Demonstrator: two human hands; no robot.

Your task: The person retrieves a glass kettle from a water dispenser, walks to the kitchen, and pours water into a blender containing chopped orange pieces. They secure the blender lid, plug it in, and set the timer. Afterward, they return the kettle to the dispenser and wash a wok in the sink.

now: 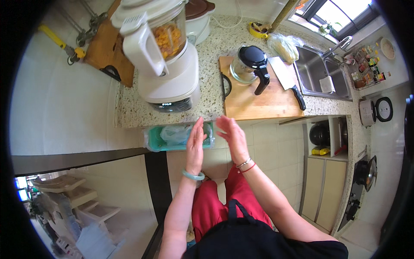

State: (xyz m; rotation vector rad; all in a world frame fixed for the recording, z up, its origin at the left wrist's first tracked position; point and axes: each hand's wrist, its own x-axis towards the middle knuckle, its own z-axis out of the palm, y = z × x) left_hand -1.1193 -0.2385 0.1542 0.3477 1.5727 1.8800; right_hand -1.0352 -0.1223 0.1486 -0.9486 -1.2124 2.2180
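Note:
My left hand (196, 144) and my right hand (233, 141) are held up in front of the counter edge, palms turned toward each other with a gap between. Their fingers are stretched out, and neither holds anything. Beyond the left hand stands a white blender (172, 88) with a lit display; orange chunks (167, 39) fill part of its jug. Past my right hand lies a wooden cutting board (263, 105). On it are a glass pot (241, 72) with a black lid and handle, and a cleaver (282, 74) with a black handle.
Below the counter edge hangs a teal bin (154, 141) with a plastic bag inside. A bagged pale vegetable (286, 51) lies by the steel sink (308, 73). Behind are a yellow cup (258, 31) and a white pot with brown lid (199, 9). The stove (351, 207) is at right.

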